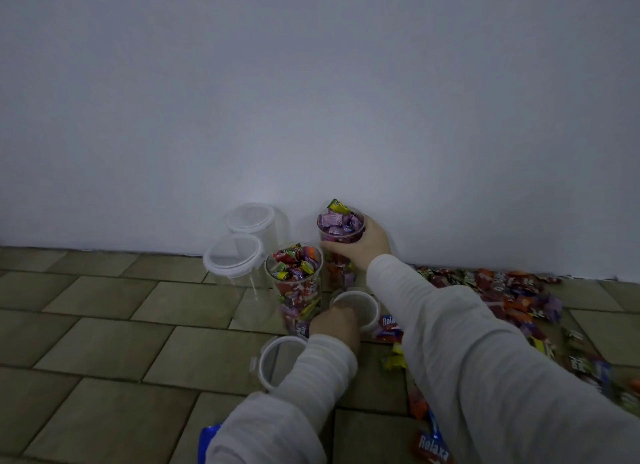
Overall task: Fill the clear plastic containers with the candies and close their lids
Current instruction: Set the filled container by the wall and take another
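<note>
Through the head camera I saw my right hand [360,243], in a pale ribbed sleeve, curled around the far tall clear plastic container [341,245], which stood against the plain white wall [311,99] and was heaped above its rim with bright wrapped candies. My left hand [334,325] reached down to a white round lid [356,307] lying on the floor just in front of that container; its fingers were at the lid's near rim, but I could not tell whether they had closed on it. A second full container [296,287], also without a lid, stood just left of the first, touching or nearly so. To its left two empty clear containers [239,255] stood lidded (their tops were translucent white with small side tabs). Another loose lid ring [280,363] lay nearer me on the olive-brown tiled floor [104,325], and a spread of loose candies [512,297] in crinkled foil wrappers lay to the right. In my judgement, the step was capping the far container: I thought it best to keep the right hand steadying the smooth, slippery wall, push the protruding candies below the rim, then seat the lid level before pressing evenly.
</note>
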The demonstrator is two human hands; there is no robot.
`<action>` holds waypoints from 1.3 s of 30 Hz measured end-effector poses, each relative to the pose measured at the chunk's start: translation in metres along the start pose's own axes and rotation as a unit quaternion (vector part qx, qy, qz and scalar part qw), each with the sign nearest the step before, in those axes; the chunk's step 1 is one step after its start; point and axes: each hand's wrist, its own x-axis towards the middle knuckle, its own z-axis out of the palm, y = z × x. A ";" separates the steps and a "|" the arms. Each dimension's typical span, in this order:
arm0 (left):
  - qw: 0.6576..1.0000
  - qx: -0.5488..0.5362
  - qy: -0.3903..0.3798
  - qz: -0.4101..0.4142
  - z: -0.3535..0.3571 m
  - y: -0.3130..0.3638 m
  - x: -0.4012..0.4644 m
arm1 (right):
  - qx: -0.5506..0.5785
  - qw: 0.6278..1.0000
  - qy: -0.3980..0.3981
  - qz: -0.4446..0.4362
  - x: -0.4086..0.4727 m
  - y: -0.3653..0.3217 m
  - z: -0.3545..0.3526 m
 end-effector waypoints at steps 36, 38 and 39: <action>0.716 -0.606 0.333 -0.096 -0.025 -0.140 -0.027 | -0.577 0.746 -0.190 -0.273 -0.071 -0.094 0.068; 0.691 -0.644 0.311 -0.104 -0.029 -0.144 -0.019 | -0.588 0.740 -0.182 -0.273 -0.073 -0.096 0.071; 0.699 -0.636 0.308 -0.112 -0.033 -0.144 -0.018 | -0.590 0.739 -0.179 -0.272 -0.074 -0.099 0.072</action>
